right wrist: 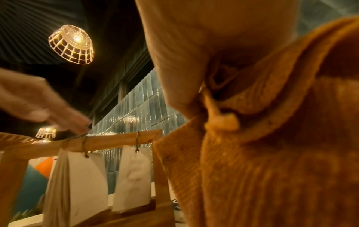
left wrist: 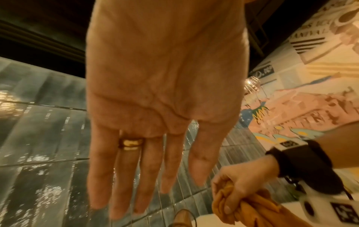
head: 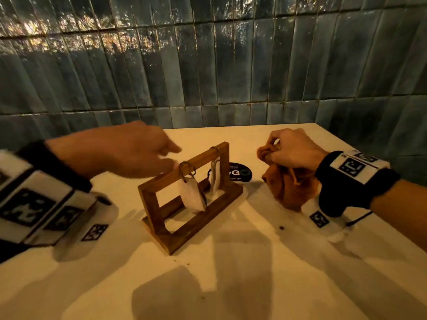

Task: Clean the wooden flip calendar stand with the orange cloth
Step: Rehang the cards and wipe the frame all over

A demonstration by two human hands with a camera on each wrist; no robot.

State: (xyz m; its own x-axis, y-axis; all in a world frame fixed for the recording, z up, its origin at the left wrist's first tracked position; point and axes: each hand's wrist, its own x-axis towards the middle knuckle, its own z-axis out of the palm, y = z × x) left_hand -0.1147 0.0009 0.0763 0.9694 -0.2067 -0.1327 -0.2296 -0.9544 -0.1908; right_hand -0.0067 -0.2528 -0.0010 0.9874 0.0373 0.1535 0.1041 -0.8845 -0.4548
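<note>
L hand (head: 120, 148) hovers w/ fingers straight, loosely spread, holding nothing, just above top bar of wooden flip calendar stand (head: 184, 199) at table (head: 231, 285) centre; R hand (head: 293, 148) grips bunched orange cloth (head: 288, 188) beside it.

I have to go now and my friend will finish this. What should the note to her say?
Left hand: open, fingers straight, reaching over the left end of the stand's top bar; contact is too blurred to tell.
Right hand: grips the bunched orange cloth, to the right of the stand and not touching it.
Wooden flip calendar stand: upright on the table, white cards hanging from its rings, a black round sticker behind it.
Done: cloth picked up.
Left: steady the stand, then wipe the bar, posts and base.
</note>
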